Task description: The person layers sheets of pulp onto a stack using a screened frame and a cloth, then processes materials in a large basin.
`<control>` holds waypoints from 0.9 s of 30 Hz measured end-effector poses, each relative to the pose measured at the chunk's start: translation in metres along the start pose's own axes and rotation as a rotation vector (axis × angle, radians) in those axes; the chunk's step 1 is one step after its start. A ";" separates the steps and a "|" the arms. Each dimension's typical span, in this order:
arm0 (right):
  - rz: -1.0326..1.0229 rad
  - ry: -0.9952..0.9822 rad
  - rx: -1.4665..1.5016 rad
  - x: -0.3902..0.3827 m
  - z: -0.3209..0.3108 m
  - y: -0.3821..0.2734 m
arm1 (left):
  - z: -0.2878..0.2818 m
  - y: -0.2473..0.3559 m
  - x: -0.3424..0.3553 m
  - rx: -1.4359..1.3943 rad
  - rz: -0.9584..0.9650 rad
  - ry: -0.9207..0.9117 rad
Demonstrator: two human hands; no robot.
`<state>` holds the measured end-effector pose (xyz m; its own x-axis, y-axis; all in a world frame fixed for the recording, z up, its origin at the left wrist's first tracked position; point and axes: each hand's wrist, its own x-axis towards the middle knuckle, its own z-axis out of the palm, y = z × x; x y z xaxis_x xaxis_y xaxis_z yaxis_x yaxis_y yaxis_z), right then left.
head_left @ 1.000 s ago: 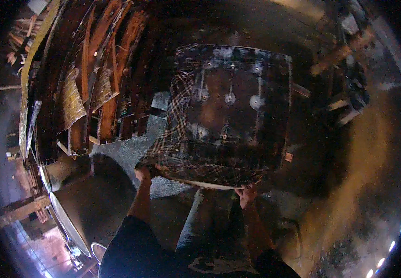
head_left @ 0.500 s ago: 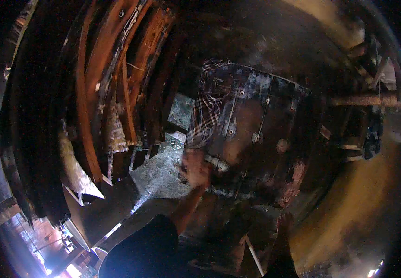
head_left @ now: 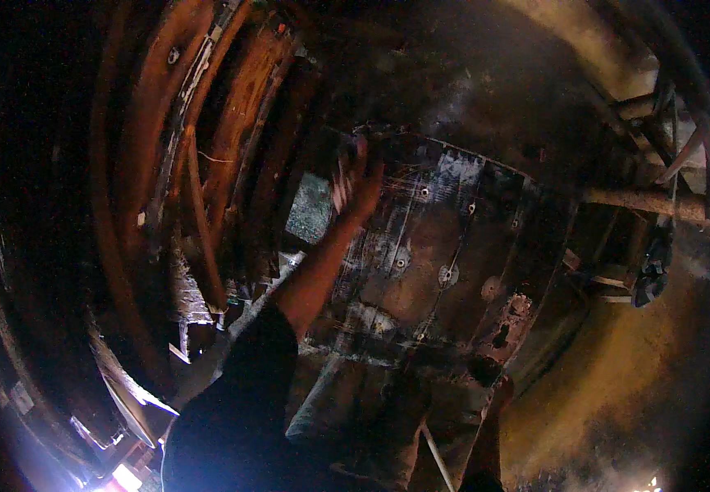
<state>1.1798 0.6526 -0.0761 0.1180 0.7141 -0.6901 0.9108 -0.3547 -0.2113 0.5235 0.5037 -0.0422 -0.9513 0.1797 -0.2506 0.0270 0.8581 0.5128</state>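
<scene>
My left hand [head_left: 359,180] is raised at the upper left edge of a dark, stained panel [head_left: 433,295]. Its fingers are apart and stretched upward, slightly blurred, and nothing plainly shows in them. Rows of bolt heads with pale washers [head_left: 448,275] run across the panel. Low on the right, my right hand [head_left: 501,392] is close to the panel's corner, beside a rust-coloured, worn patch [head_left: 515,316]. Shadow hides how its fingers are bent and whether they grip the edge.
Tall brown wooden boards [head_left: 244,123] stand at the left. A horizontal wooden pole [head_left: 654,203] and a dark bundle [head_left: 652,275] are at the right, above yellowish-brown ground [head_left: 609,377]. A thin pale stick [head_left: 437,455] slants near the lower edge. Bright light enters at lower left.
My left hand has moved up along the panel's left side, to its upper corner. Plaid cloth seen there before no longer shows. My right hand stays near the lower right corner.
</scene>
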 end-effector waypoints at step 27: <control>-0.379 -0.259 0.253 0.137 0.028 -0.150 | -0.011 -0.220 -0.177 -0.888 -0.242 -0.384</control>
<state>1.0482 0.7870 -0.1580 -0.3320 0.6589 -0.6750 0.7428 -0.2584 -0.6176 0.6828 0.2783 -0.1018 -0.7326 0.3259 -0.5976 -0.5431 0.2493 0.8018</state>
